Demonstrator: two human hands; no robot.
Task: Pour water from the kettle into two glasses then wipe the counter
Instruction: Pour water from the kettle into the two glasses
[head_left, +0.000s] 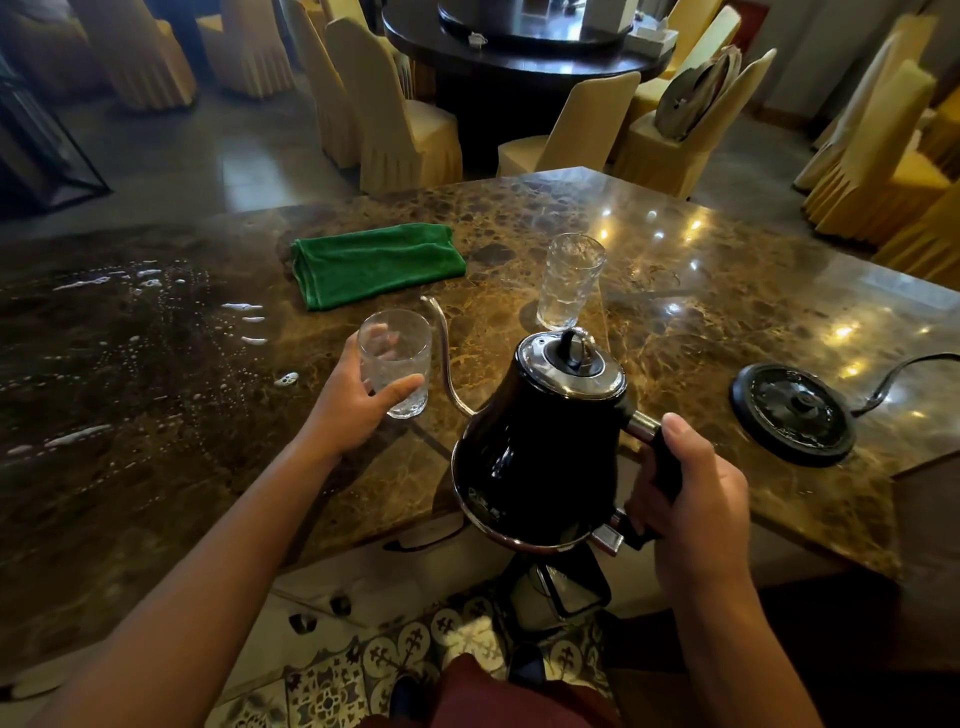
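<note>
Two hands engaged: left hand (358, 400) fingers clamped round near glass (396, 361), fragile, slippery; right hand (691, 499) fingers clamped on gooseneck kettle (540, 447) handle, likely heavy.

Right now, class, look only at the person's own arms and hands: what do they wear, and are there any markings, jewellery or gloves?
Both forearms are bare, with no sleeves in view. The left hand and right hand are bare too: no gloves, rings, watch or bracelets, and no markings show. The only clothing visible is dark red fabric at the bottom edge.

Marble counter (701, 322) – green cloth (376, 262), glass (570, 280), kettle base (792, 413).
</note>
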